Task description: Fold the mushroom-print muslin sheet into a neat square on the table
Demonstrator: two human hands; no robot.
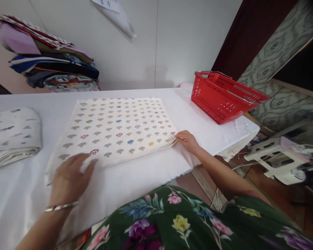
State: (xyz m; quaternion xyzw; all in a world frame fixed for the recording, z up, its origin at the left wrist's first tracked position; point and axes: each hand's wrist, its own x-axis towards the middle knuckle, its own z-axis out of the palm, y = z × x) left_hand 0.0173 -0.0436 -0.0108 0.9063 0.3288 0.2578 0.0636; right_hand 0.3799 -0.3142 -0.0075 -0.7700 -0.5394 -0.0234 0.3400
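Note:
A folded cream cloth point(114, 128) printed with small mushroom shapes lies flat on the white-covered table point(151, 173). My left hand point(69, 178) rests palm down on the cloth's near left corner, fingers stretched out, a metal bangle on the wrist. My right hand point(187, 140) pinches the cloth's near right corner between its fingertips.
A red plastic basket point(224, 99) sits at the table's far right end. A second folded printed cloth point(13, 135) lies at the left. A stack of folded fabrics point(49, 66) stands against the wall at the back left. An iron stand point(279, 159) is beyond the table's right edge.

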